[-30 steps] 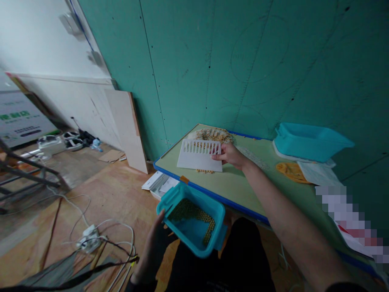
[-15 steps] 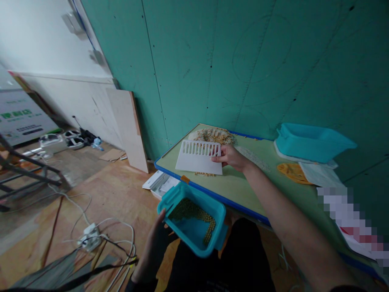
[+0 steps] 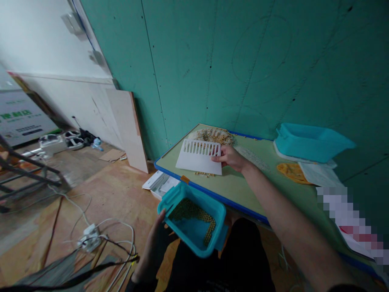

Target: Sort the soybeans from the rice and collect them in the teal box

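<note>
My right hand (image 3: 231, 157) grips the right edge of a white slotted scraper (image 3: 199, 157) standing on the green table (image 3: 237, 184). A few yellow beans (image 3: 204, 174) lie in front of the scraper, and a larger pile of beans (image 3: 212, 136) sits behind it by the wall. My left hand (image 3: 154, 239) holds the left side of a teal plastic box (image 3: 193, 217) below the table's blue front edge. The box has yellow beans lying along its bottom.
A teal tub (image 3: 310, 142) stands at the table's back right on white papers (image 3: 317, 172), with an orange item (image 3: 291, 170) beside them. A power strip and cables (image 3: 91, 239) lie on the wooden floor at left. A board (image 3: 129, 129) leans against the green wall.
The scraper and my right hand have barely shifted. The box in my left hand stays in the same place.
</note>
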{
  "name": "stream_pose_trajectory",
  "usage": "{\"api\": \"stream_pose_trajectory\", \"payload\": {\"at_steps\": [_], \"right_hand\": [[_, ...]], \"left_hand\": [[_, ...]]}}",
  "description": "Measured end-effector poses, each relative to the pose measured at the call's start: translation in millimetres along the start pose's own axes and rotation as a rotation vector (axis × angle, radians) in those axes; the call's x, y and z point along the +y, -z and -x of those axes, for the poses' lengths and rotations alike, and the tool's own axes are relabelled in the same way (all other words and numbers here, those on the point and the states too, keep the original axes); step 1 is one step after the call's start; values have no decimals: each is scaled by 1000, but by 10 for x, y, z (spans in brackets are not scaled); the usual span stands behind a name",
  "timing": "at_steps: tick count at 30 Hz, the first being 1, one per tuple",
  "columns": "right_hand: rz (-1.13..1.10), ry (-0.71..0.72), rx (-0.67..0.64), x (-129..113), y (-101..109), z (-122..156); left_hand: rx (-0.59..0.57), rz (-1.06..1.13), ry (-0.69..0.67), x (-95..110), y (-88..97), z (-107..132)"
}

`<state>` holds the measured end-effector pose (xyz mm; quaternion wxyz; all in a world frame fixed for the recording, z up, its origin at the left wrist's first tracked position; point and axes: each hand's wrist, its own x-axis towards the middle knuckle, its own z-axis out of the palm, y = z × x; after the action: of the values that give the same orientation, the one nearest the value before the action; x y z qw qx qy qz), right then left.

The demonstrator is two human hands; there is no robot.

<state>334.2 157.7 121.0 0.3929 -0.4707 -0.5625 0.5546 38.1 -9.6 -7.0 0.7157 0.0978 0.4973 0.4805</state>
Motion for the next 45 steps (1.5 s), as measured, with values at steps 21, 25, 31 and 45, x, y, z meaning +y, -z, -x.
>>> {"api": "stream_pose_trajectory", "payload": {"at_steps": [21, 25, 31, 45], "right_hand": [[-19, 4, -78, 12, -80, 27], [-29, 5, -103, 20, -122, 40], [-35, -23, -106, 28, -164, 48], [-33, -26, -120, 27, -184, 66]], "left_hand": [[-4, -12, -25, 25, -96, 131], [11, -20, 4, 25, -94, 119], [10, -8, -1, 36, -114, 137], [-20, 9, -16, 62, -105, 158]]}}
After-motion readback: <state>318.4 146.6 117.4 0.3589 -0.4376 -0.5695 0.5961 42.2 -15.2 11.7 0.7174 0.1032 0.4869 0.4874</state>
